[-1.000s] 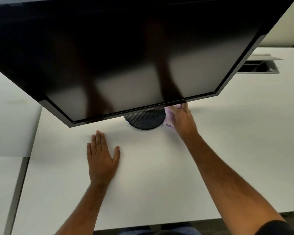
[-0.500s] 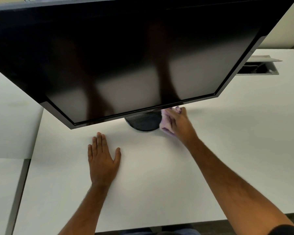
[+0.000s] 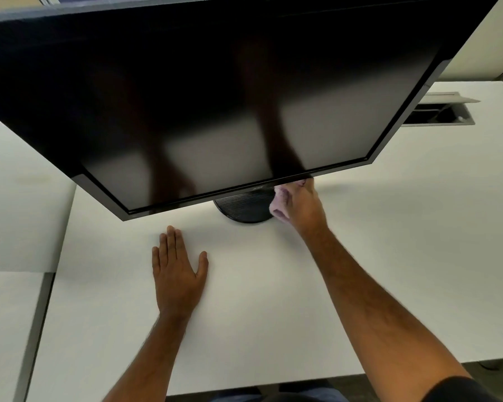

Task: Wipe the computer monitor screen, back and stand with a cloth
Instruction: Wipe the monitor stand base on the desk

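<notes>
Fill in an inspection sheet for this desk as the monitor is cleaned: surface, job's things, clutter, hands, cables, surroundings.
Surface: white desk, bare where visible.
Job's things: black monitor, screen dark; round stand base under it; pink cloth against the base's right edge.
Clutter: nothing seen.
Hands: left hand flat on the desk; right hand grips the cloth.
Cables: nothing seen; open cable hatch far right.
Surroundings: adjoining white desks on the left.

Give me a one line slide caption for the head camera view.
Right hand presses a pink cloth against the monitor's round black stand base while the left hand rests flat on the white desk.
</notes>
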`<state>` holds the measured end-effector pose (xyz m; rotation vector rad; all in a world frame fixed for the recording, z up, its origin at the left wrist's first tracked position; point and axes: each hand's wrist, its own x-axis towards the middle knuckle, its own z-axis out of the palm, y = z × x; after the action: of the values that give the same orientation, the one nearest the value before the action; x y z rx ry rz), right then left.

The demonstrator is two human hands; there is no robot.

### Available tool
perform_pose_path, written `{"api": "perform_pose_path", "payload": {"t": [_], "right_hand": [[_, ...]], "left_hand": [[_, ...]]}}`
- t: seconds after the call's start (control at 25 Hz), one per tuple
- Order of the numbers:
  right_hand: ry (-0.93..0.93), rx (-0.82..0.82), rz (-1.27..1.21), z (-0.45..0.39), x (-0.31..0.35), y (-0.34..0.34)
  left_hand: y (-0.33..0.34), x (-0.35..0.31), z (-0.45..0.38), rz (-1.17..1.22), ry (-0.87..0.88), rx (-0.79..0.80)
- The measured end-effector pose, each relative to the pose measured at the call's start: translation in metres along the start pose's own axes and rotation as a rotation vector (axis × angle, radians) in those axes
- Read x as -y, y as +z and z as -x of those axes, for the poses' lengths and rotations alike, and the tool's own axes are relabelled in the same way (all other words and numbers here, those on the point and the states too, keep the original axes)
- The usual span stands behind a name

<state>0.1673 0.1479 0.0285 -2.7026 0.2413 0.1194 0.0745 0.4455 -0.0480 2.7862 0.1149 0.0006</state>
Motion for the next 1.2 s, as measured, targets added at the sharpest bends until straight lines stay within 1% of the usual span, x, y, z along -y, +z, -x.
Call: {"api": "perform_pose_path", "payload": {"t": [0.04,0.08,0.12,0.16,0.24,0.28,0.32,0.4,0.44,0.52,0.56,0.6,0.64,0.72,0.76,0.84,0.88,0.92,0.96,1.04,1.08,1.12,1.2], "right_hand": [[-0.063,-0.024,0.005,0.008,0.004,0.003],[-0.091,0.017,-0.046,0.013,0.003,0.003],[-0.113,0.022,-0.058,0.014,-0.001,-0.002],[-0.071,0.010,-0.054,0.013,-0.012,-0.009],[0.163,-0.025,-0.099,0.005,-0.044,-0.023],[0.235,-0.062,-0.144,0.003,-0.054,-0.031],[0.239,-0.064,-0.143,0.005,-0.055,-0.036],[0.142,-0.046,-0.255,0.018,-0.040,-0.032],[0.075,-0.048,-0.265,0.029,-0.024,-0.024],[-0.117,-0.021,-0.180,0.046,0.003,0.002],[-0.204,0.021,-0.086,0.051,0.009,0.016],[-0.220,0.044,0.025,0.047,0.004,0.023],[-0.180,0.055,0.086,0.039,-0.008,0.024],[0.015,0.096,0.030,0.028,-0.030,0.008],[0.096,0.067,0.012,0.022,-0.040,-0.002],[0.175,-0.040,-0.021,0.019,-0.053,-0.012],[0.145,-0.099,-0.071,0.021,-0.047,-0.011],[0.088,-0.102,-0.122,0.024,-0.031,-0.008],[0.009,-0.061,-0.125,0.030,-0.012,0.000],[-0.142,0.033,-0.004,0.044,0.015,0.022],[-0.155,0.067,0.059,0.045,0.017,0.024],[-0.139,0.060,0.092,0.041,0.009,0.023],[0.010,0.013,0.082,0.025,-0.024,0.013]], "left_hand": [[0.000,0.001,0.001,-0.001,0.005,-0.004],[0.000,0.000,0.000,0.001,0.007,-0.006],[0.000,0.000,0.001,0.005,0.004,-0.005],[0.000,0.000,0.000,0.006,0.000,-0.006],[0.000,0.000,0.001,0.002,0.000,-0.005],[0.000,0.000,0.001,0.000,0.003,-0.002],[0.000,0.001,0.000,-0.003,0.003,0.000],[0.000,0.000,-0.001,0.000,-0.003,0.004],[0.000,-0.001,-0.001,0.001,-0.004,0.007],[-0.001,0.000,0.000,0.005,-0.001,0.001],[-0.001,0.000,-0.002,0.009,-0.001,0.000],[-0.002,0.000,-0.002,0.008,-0.004,0.003],[-0.002,0.000,-0.001,0.004,-0.008,0.007],[-0.001,0.000,0.001,0.000,-0.006,0.007],[-0.002,0.000,0.001,0.001,-0.006,0.005],[-0.002,-0.001,0.000,-0.004,-0.001,0.010],[-0.002,-0.001,0.000,-0.007,-0.002,0.012],[-0.001,0.000,-0.001,-0.008,-0.005,0.013],[-0.001,0.000,0.000,-0.009,-0.009,0.017],[-0.001,0.000,0.000,-0.014,-0.003,0.016],[-0.001,0.001,-0.001,-0.015,0.002,0.011],[-0.001,0.001,-0.001,-0.014,0.003,0.012],[0.000,0.001,-0.001,-0.009,-0.003,0.021]]}}
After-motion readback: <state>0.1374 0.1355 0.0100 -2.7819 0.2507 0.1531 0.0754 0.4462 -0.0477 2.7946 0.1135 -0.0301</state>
